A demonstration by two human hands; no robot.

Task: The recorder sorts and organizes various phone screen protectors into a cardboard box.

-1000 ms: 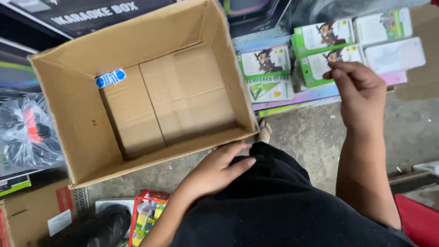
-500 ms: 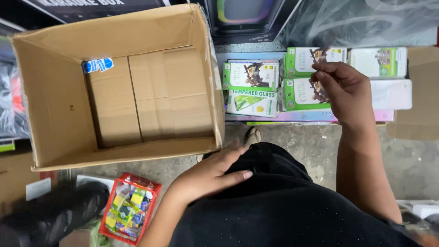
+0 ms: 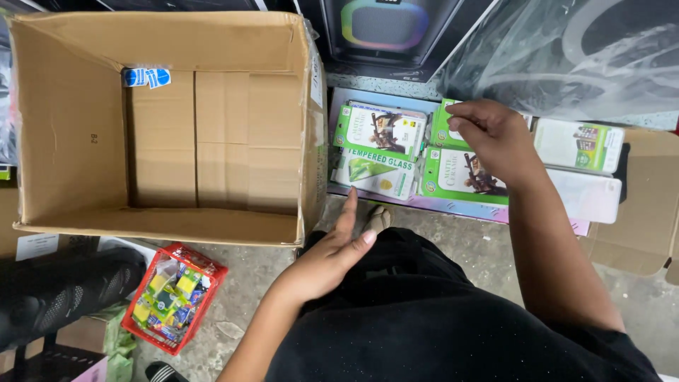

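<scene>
My right hand (image 3: 495, 138) reaches forward and rests on a green and white flat packet (image 3: 447, 131) in a cluster of similar packets (image 3: 382, 148) lying on a flat purple-edged board (image 3: 460, 209); whether the fingers grip the packet is unclear. My left hand (image 3: 331, 253) lies open on my knee over dark trousers, fingers straight, pointing at the corner of a large open cardboard box (image 3: 78, 141). The box is bare inside except for a blue and white sticker (image 3: 146, 76) on its bottom flap.
A red pack of small colourful items (image 3: 173, 297) lies on the concrete floor at lower left, beside a black bag (image 3: 56, 293). Behind the packets stand a dark speaker carton (image 3: 382, 28) and plastic-wrapped goods (image 3: 566, 56). Flattened cardboard (image 3: 640, 226) lies at right.
The view has shifted, so the box now sits further left and squarer. My right hand has moved left and down onto the packets. My left hand stays on the knee.
</scene>
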